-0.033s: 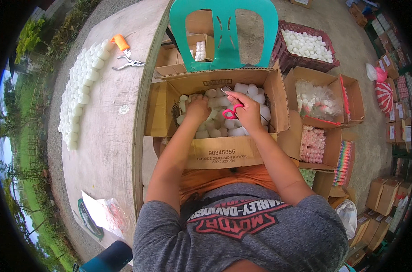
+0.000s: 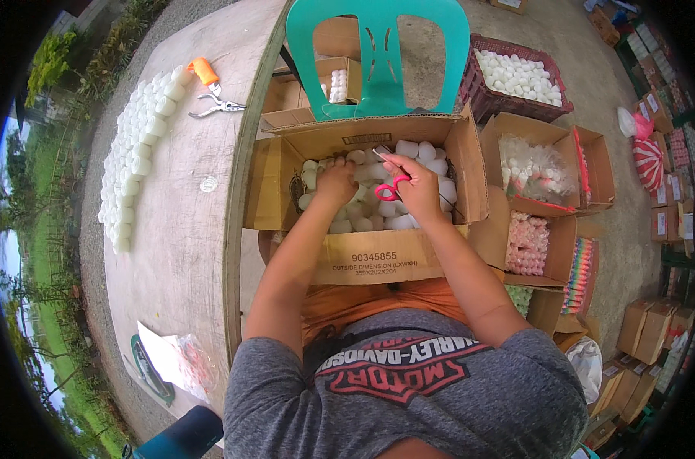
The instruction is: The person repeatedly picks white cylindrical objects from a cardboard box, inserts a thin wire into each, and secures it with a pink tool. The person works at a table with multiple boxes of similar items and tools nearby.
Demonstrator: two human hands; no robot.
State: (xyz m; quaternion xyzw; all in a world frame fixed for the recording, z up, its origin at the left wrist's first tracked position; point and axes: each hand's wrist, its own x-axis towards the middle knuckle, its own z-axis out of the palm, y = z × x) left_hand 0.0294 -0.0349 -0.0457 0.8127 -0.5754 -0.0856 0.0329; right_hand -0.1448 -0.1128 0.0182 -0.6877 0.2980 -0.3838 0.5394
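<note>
An open cardboard box (image 2: 386,258) sits before me, holding many small white cylindrical pieces (image 2: 401,222). My left hand (image 2: 337,183) reaches into its left side, palm down. Its fingers are apart and touch the white pieces, with the fingertips partly hidden among them. Over the right part of the same pile, my right hand (image 2: 415,183) is closed around pink-handled scissors (image 2: 386,191). The pink loops hang beside the palm, and metal shows past the fingers toward the far side of the box.
On the left table (image 2: 187,176) lie rows of white pieces (image 2: 139,157), pliers (image 2: 216,105) and an orange-handled tool (image 2: 203,72). A green plastic chair (image 2: 378,99) stands beyond the box. To the right are a crate (image 2: 491,98) of white pieces and several cartons (image 2: 558,252).
</note>
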